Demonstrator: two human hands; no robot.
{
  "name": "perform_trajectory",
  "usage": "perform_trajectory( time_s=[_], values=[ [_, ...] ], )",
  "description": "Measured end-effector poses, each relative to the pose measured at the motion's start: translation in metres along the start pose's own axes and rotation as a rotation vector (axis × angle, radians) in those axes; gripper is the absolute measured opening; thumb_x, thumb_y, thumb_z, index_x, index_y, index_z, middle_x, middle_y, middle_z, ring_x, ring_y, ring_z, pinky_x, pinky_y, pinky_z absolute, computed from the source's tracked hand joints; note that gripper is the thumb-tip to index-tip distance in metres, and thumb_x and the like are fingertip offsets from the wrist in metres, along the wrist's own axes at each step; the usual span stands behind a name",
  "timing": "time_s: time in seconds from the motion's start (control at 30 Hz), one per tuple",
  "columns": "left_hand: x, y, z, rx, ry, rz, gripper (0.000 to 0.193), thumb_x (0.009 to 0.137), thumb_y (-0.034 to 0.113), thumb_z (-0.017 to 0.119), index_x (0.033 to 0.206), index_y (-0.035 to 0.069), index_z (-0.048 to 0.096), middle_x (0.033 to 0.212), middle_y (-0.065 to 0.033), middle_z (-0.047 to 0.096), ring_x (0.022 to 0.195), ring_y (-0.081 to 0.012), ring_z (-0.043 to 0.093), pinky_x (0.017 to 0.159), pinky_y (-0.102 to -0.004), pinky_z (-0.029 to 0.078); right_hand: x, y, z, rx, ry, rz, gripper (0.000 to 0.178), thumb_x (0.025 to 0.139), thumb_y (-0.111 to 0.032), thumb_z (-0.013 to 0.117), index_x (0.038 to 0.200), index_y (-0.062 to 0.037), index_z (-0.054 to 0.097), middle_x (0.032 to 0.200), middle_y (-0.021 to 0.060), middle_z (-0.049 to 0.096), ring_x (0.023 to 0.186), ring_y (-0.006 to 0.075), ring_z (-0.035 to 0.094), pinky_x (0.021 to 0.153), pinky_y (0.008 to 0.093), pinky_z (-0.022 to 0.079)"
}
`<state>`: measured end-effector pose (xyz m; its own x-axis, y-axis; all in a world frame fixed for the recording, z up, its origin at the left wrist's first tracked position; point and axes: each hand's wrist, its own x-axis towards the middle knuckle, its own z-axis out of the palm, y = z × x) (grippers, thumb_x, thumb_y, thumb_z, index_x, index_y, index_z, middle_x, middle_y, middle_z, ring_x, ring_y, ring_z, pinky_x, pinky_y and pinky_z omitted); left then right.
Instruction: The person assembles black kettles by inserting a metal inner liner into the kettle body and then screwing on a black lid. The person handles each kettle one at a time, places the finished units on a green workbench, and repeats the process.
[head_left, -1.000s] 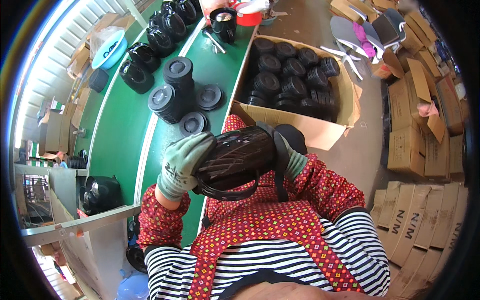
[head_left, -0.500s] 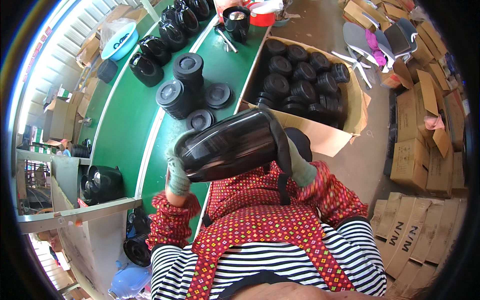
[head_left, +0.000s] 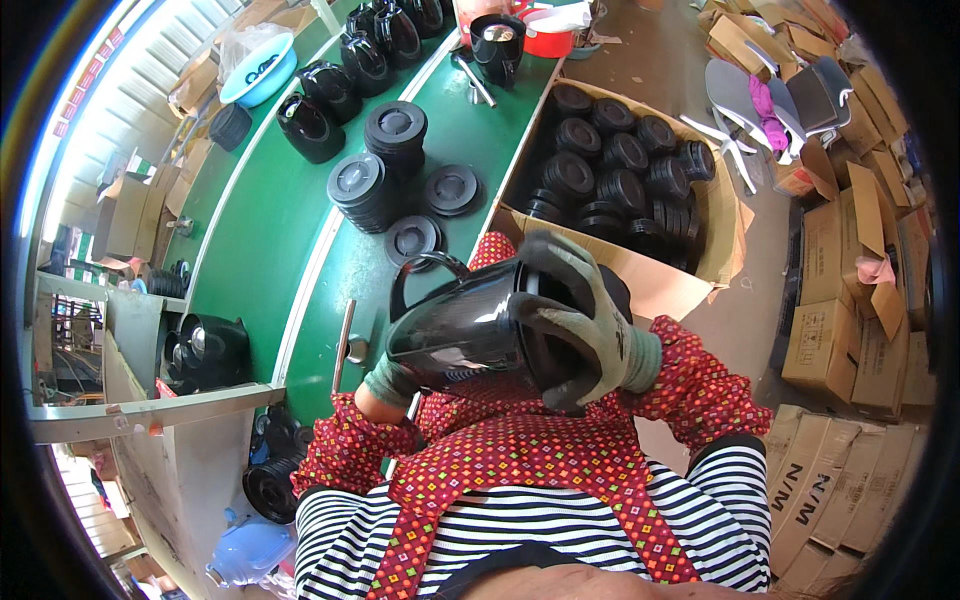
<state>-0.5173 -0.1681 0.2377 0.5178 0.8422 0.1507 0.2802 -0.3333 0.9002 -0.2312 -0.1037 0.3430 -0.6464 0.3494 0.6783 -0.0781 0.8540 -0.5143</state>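
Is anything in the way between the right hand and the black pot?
Nothing visible. The gloved right hand is already at the right end of the pot, fingers spread over it. The stacked discs stand beyond the pot, not between them.

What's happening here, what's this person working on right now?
A person in a red patterned apron is holding a glossy black container sideways in front of them, its handle facing away. The gloved right hand spreads over one end; the left hand, mostly hidden, is at the other. On the green table are stacked black discs and more black containers. An open cardboard box beside it holds many more discs.
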Motion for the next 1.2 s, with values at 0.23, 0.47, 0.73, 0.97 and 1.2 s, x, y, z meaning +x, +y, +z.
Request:
perform_trajectory(
  time_s=[0.23,0.47,0.73,0.97,1.2],
  values=[
    [-0.03,-0.033,-0.048,-0.724,0.406,-0.126,0.057,0.105,0.034,0.058,0.147,-0.003,0.051,0.143,-0.0224,0.061,0.125,-0.0351,0.065,0.109,-0.0499,0.053,-0.025,0.02,0.07,0.884,0.715,0.393,0.064,0.109,-0.041,0.051,0.157,-0.0016,0.037,0.158,0.0151,0.044,0.145,0.0262,0.045,0.123,0.0405,0.034],
    [-0.037,-0.021,-0.043,-0.92,0.421,-0.358,0.058,0.102,0.038,0.058,0.143,-0.004,0.056,0.138,-0.0211,0.065,0.116,-0.0334,0.069,0.107,-0.046,0.055,-0.043,0.022,0.074,0.669,0.588,0.716,0.069,0.108,-0.046,0.053,0.157,0.0005,0.036,0.153,0.0148,0.05,0.143,0.025,0.048,0.118,0.0378,0.037],
    [-0.043,-0.036,0.03,-0.817,0.21,-0.153,0.051,0.103,0.019,0.066,0.15,0.006,0.052,0.154,-0.0145,0.054,0.14,-0.0252,0.052,0.118,-0.0432,0.042,-0.026,0.014,0.013,0.038,-0.078,0.127,0.131,0.063,-0.071,0.086,0.164,-0.0078,0.031,0.169,0.0304,0.018,0.154,0.0533,0.021,0.124,0.0586,0.023],
    [-0.025,-0.009,0.043,-1.091,0.241,-0.131,0.05,0.098,0.017,0.074,0.144,0.008,0.058,0.146,-0.0116,0.059,0.134,-0.0252,0.057,0.114,-0.0438,0.047,-0.005,-0.002,0.014,0.06,-0.077,0.044,0.096,0.066,-0.055,0.088,0.147,-0.0147,0.057,0.162,0.0297,0.03,0.147,0.0537,0.031,0.119,0.0644,0.027],
    [-0.039,-0.049,-0.006,-0.818,0.377,-0.204,0.057,0.1,0.025,0.07,0.147,-0.001,0.052,0.145,-0.0169,0.06,0.129,-0.0271,0.06,0.113,-0.0407,0.05,-0.043,0.007,0.081,0.462,0.525,0.345,0.06,0.101,-0.032,0.055,0.149,0.0012,0.046,0.157,0.023,0.041,0.148,0.0369,0.039,0.123,0.0472,0.031]
  ],
)
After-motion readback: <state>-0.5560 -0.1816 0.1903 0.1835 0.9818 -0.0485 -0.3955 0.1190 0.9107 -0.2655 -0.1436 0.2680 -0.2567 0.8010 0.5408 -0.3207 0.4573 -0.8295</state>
